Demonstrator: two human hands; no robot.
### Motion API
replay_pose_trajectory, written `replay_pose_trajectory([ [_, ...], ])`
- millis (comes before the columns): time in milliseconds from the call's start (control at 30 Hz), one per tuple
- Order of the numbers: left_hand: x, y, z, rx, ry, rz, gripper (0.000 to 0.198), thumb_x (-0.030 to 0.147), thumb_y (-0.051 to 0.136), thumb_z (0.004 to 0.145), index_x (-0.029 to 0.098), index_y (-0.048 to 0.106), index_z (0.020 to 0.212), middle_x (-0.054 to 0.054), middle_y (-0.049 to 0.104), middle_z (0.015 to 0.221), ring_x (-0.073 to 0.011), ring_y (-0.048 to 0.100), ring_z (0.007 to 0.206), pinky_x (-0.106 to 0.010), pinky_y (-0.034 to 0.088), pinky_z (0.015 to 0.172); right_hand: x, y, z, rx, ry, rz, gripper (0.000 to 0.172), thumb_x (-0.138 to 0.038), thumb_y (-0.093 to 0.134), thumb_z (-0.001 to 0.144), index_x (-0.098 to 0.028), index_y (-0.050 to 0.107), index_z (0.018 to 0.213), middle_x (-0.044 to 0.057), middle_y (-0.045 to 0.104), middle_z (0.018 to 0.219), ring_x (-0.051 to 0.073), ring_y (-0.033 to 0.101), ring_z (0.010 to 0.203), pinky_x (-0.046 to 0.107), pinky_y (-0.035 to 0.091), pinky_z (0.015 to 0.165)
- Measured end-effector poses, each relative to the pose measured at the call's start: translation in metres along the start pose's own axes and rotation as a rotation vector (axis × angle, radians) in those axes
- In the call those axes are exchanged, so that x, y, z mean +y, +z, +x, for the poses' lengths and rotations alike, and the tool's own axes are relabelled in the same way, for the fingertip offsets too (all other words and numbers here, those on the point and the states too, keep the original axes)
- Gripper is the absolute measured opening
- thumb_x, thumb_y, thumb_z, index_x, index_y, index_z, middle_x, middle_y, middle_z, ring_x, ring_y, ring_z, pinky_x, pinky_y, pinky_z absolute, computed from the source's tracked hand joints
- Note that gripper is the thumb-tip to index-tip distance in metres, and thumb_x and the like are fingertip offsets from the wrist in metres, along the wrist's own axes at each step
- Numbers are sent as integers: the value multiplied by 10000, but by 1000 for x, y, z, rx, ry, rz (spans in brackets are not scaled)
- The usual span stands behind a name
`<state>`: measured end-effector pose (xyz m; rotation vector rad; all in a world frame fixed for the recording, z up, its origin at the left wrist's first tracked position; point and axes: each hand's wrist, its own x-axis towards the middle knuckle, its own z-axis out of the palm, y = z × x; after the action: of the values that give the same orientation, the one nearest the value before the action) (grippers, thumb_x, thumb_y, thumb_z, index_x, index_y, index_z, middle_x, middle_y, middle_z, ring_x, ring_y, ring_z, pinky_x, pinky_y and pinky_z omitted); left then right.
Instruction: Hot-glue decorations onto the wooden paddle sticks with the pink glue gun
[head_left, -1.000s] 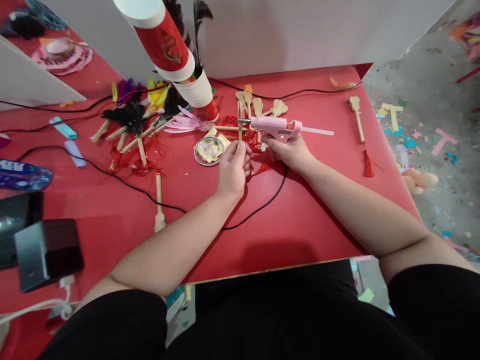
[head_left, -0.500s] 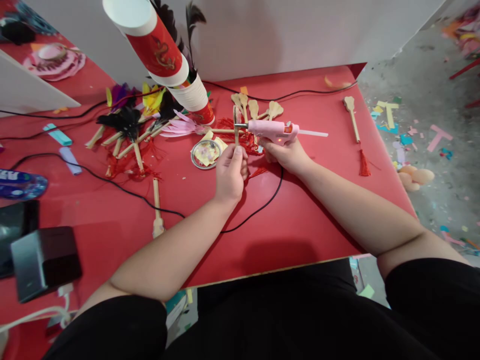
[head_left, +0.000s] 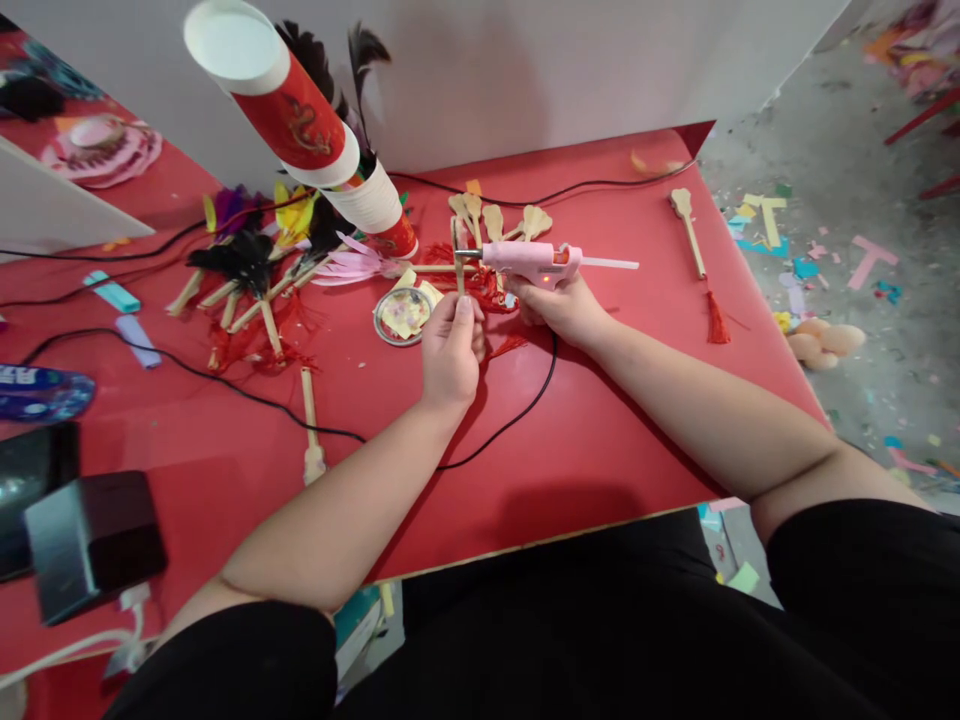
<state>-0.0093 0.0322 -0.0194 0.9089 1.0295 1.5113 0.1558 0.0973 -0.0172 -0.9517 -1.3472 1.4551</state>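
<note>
Red table lies under both hands.
Tilted stack of red-and-white paper cups stands beyond the left fingers, up and to their left.
Dark box sits well to the left of the left hand, near the table's front edge.
Left hand: fingers pinched narrow on 1 thin wooden stick, which stands upright above the fingertips.
Right hand: fingers wrapped round the grip of a pink glue gun. The body sits above the knuckles. The metal nozzle points left and meets the stick just above the left fingertips.
Black cable loops from under the right fingers back between the 2 wrists.
Round metal dish with paper scraps sits just left of the left fingers.
</note>
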Motion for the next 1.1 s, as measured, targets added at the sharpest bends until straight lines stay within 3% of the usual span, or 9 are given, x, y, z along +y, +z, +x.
replay_pose_trajectory([
  [500,0,0,0,-1,14,11,640,791,895,882,241,576,806,96,248,628,-65,146,475,-251,97,437,8,0,2,13,-43,27,600,-744,929,848,-237,608,851,-36,511,659,135,461,614,317,474,553],
  [833,-1,0,0,22,2,25,600,759,863,932,245,579,809,102,233,625,-73,163,470,-245,122,446,-5,6,-3,63,55,66,600,-673,977,836,-266,537,823,-54,482,607,134,466,573,312,483,531],
  [967,2,1,-5,-13,-9,1,562,696,890,937,230,604,809,101,252,615,-67,191,472,-204,149,439,-4,5,2,95,57,154,636,-723,980,801,-277,530,858,-81,424,592,130,417,558,307,447,517],
  [1100,4,4,-10,-39,-82,-48,533,644,897,952,218,606,815,99,281,616,-61,240,473,-163,199,435,-7,1,9,160,39,341,655,-705,1003,742,-269,543,905,-139,285,570,92,269,518,275,376,513],
])
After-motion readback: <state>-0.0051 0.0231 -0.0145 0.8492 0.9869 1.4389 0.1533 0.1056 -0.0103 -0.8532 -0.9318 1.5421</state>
